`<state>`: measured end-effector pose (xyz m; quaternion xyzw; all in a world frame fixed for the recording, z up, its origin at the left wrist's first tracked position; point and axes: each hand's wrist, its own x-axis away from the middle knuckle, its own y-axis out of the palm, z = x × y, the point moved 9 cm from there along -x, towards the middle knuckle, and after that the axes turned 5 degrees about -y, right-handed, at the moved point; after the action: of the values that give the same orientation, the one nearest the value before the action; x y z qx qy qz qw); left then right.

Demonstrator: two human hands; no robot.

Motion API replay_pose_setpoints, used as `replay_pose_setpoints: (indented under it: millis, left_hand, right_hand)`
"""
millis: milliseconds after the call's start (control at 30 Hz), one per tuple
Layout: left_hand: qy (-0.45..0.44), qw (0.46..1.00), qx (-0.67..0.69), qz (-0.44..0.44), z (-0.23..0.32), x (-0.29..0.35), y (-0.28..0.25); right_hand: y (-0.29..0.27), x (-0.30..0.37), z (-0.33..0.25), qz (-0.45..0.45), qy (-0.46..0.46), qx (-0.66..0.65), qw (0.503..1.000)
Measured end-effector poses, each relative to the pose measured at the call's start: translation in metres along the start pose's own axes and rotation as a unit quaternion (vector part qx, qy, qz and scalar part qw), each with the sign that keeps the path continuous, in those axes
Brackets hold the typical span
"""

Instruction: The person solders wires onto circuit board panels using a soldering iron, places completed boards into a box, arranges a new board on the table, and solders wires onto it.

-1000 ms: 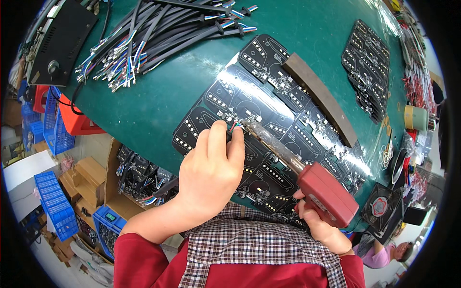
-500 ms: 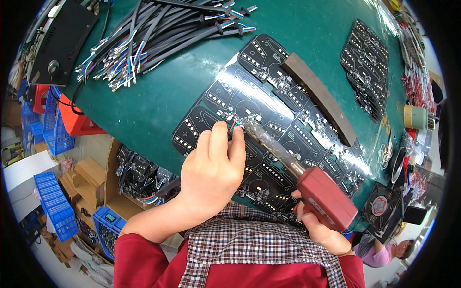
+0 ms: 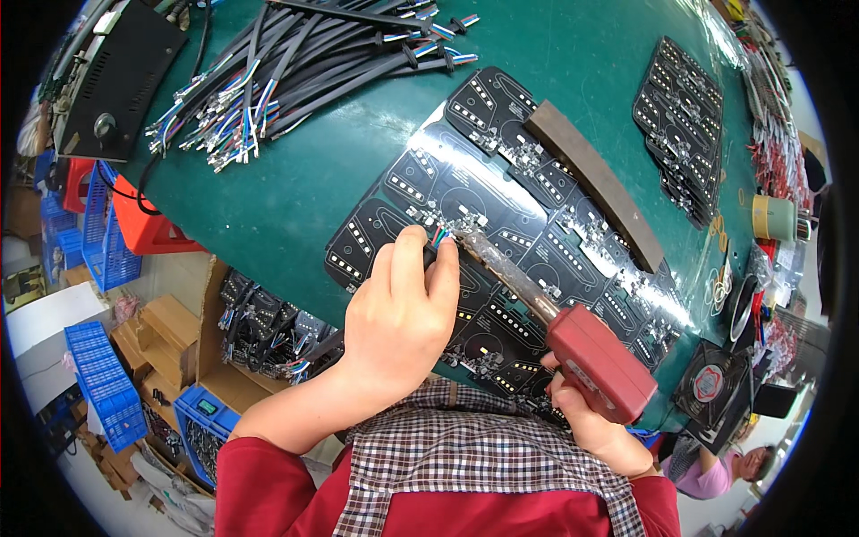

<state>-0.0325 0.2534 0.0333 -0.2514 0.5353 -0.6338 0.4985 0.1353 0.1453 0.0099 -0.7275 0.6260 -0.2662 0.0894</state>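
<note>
My left hand (image 3: 401,309) is closed, pinching a cable's thin coloured wires (image 3: 440,236) between thumb and fingertips; most of the cable is hidden by the hand. The wire ends meet small parts on a black circuit board panel (image 3: 436,183), which lies on the table in front of me. My right hand (image 3: 592,428) grips a red pistol-shaped soldering gun (image 3: 601,362). Its long metal barrel (image 3: 510,277) slants up and left, with the tip close beside the wire ends; whether it touches them I cannot tell. A brown curved bar (image 3: 595,186) rests across the panel.
Black cables with bared coloured ends (image 3: 295,76) are heaped at the far left of the green table (image 3: 555,54). A black control box (image 3: 121,85) stands left of them. More circuit boards (image 3: 682,125) are stacked at far right, near a small fan (image 3: 711,380). Below left, a carton (image 3: 210,349) holds wired boards.
The soldering gun's body and my right hand have shifted slightly left, its tip staying near the wires. My left hand keeps its pinch almost in place.
</note>
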Motion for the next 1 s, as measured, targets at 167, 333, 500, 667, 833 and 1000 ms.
replay_pose_setpoints:
  millis: [167,333,500,667,833,1000]
  left_hand:
    - [-0.007,1.0,0.017,0.001,-0.002,-0.008,0.004]
    - [-0.018,1.0,0.012,0.0,0.0,-0.006,-0.002]
    - [-0.029,0.999,0.02,-0.037,-0.004,0.003,0.016]
    - [0.059,0.99,0.071,-0.102,0.005,0.004,-0.015]
    - [0.113,0.994,0.002,-0.009,-0.031,-0.096,-0.064]
    - [0.149,0.982,-0.085,0.078,-0.041,-0.158,-0.017]
  right_hand:
    - [-0.003,-0.008,-0.001,0.045,0.073,-0.108,0.99]
    - [-0.021,0.001,-0.013,0.07,0.132,-0.155,0.977]
    - [-0.105,-0.016,-0.037,0.243,-0.027,-0.055,0.968]
    - [-0.13,-0.04,-0.07,0.23,-0.154,-0.237,0.931]
    - [-0.127,-0.045,-0.035,0.29,-0.163,-0.32,0.887]
    - [-0.123,-0.052,-0.026,0.265,-0.15,-0.312,0.9]
